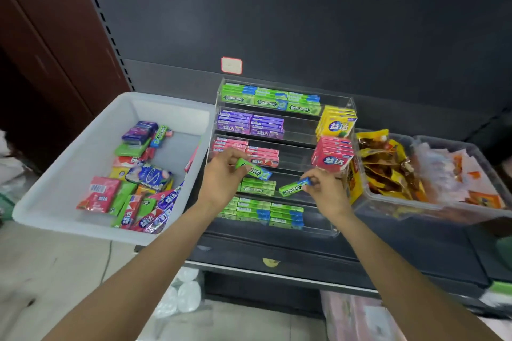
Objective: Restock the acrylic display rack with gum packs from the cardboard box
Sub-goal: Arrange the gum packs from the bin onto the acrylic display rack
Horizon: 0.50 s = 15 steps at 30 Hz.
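Note:
The clear acrylic display rack (349, 104) stands on a dark shelf, its tiers holding green, purple and pink gum packs. My left hand (221, 174) grips a green Doublemint pack (257, 170) in front of the fourth tier. My right hand (324, 188) pinches the blue end of a second green Doublemint pack (292, 188), tilted over the same tier beside a short stack of green packs (257, 187). A white plastic bin (69, 174) at the left holds several loose gum packs (141, 183). No cardboard box is in view.
Yellow and pink gum boxes (335, 141) stand at the rack's right side. Clear bins of snack packets (388, 171) sit to the right. A price label (231, 65) sticks to the dark back panel. Below the shelf lie wrapped goods on the floor.

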{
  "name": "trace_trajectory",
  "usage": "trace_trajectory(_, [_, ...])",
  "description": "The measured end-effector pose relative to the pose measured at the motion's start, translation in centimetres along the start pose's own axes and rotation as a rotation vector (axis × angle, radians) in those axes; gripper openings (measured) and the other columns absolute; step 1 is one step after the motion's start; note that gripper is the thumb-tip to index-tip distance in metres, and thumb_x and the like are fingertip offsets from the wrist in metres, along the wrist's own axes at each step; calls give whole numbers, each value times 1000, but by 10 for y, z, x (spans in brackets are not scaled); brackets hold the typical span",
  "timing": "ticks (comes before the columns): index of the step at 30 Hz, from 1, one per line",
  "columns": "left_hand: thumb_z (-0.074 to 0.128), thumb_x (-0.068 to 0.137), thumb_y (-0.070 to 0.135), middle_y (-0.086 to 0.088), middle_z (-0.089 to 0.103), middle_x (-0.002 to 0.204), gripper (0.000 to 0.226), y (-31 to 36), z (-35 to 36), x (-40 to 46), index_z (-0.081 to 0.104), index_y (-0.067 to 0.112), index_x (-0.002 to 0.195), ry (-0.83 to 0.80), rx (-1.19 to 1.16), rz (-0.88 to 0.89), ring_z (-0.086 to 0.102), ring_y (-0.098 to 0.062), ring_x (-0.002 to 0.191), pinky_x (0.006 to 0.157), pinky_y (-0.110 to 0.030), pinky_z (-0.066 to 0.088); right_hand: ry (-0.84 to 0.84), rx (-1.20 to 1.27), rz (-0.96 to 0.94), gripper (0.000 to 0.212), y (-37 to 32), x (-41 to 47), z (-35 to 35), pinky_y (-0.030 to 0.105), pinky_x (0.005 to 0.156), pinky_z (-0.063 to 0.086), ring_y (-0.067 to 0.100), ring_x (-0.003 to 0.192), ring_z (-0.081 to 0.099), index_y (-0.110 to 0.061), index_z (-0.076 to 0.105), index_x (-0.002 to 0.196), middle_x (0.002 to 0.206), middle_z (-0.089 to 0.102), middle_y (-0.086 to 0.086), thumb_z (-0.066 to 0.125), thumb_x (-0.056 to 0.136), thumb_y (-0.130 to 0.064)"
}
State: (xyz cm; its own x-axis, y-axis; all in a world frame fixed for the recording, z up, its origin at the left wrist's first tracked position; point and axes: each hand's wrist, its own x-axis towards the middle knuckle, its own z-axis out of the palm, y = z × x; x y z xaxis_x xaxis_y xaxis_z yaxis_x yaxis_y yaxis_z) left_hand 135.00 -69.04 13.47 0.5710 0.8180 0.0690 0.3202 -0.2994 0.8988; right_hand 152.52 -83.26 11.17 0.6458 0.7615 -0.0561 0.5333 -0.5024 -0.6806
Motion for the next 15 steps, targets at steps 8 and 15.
trace_trajectory(8, [68, 84, 16, 8, 58, 75, 14, 3, 5, 1, 64, 17, 97, 2, 13, -9, 59, -12, 67, 68, -29, 50, -256, -212, -60, 31, 2, 9, -3, 27, 88, 42, 19, 109, 57, -16, 66, 112, 123, 61, 2, 46, 93, -1])
trace_trajectory(15, [67, 85, 15, 15, 50, 65, 14, -1, 6, 2, 64, 17, 98, -5, 18, -14, 52, -3, 63, 64, -23, 42, -316, -254, -106, 24, 0, 9, 7, 19, 83, 34, 16, 107, 55, -14, 66, 113, 117, 60, 4, 49, 96, -19])
